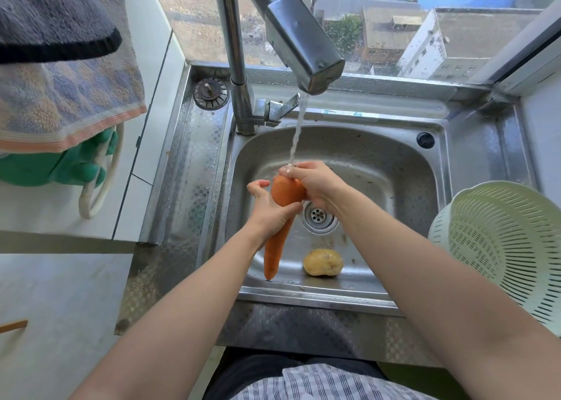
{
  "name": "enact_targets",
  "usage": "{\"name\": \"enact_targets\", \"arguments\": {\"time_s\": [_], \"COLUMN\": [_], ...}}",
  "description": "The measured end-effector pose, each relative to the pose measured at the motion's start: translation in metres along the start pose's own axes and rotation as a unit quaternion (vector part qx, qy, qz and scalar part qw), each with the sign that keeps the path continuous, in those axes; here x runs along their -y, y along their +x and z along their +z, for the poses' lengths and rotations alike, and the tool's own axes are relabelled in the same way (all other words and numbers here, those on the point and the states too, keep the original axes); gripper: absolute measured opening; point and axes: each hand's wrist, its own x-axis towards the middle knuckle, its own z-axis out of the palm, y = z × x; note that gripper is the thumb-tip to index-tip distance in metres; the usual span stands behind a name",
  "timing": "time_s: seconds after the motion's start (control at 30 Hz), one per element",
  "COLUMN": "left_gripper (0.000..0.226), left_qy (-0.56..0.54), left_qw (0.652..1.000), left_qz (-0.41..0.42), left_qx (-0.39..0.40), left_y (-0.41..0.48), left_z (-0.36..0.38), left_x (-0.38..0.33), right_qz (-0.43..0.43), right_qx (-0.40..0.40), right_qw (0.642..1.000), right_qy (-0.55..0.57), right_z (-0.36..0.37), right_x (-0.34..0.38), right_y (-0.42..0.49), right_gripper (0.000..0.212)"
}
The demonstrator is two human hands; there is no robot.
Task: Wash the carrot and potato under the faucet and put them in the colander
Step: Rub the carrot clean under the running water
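Note:
A long orange carrot (277,217) hangs over the steel sink (373,162), thick end up under the running faucet (300,50). My left hand (267,208) grips its middle from the left. My right hand (315,184) is wrapped over the thick top end, where the water stream lands on my fingers. A yellow potato (322,262) lies on the sink floor near the front wall, below the drain. The pale green colander (504,247) stands on the sink's right ledge and holds nothing.
A drain strainer plug (210,92) rests on the left ledge behind the faucet base. Towels (66,89) and green rubber gloves (69,165) hang at the left. A window runs behind the sink. White counter lies at the lower left.

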Motion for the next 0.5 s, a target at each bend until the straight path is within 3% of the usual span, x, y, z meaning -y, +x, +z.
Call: {"name": "enact_targets", "arguments": {"time_s": [0.13, 0.23, 0.33, 0.43, 0.5], "left_gripper": [0.062, 0.079, 0.08, 0.075, 0.077], "left_qy": [0.054, 0.09, 0.099, 0.067, 0.061], "left_qw": [0.998, 0.994, 0.993, 0.996, 0.996], "left_qz": [0.027, 0.049, 0.053, 0.03, 0.025], "left_qx": [-0.029, -0.041, -0.035, -0.047, -0.054], "left_y": [-0.003, -0.007, -0.006, -0.002, 0.0], "left_z": [0.008, 0.011, 0.007, 0.001, -0.001], "left_x": [-0.008, -0.007, -0.005, -0.003, -0.002], "right_qz": [-0.041, -0.065, -0.031, 0.027, 0.035], "right_qx": [-0.076, -0.151, -0.144, -0.02, 0.055], "right_qw": [0.975, 0.947, 0.983, 0.998, 0.992], "right_qy": [-0.204, -0.277, -0.107, 0.062, 0.105], "right_z": [0.005, 0.003, 0.0, -0.003, -0.004], "right_x": [0.013, 0.009, 0.005, 0.002, -0.007], "right_y": [0.004, 0.008, 0.007, -0.003, -0.009], "right_gripper": [0.027, 0.034, 0.033, 0.037, 0.046]}}
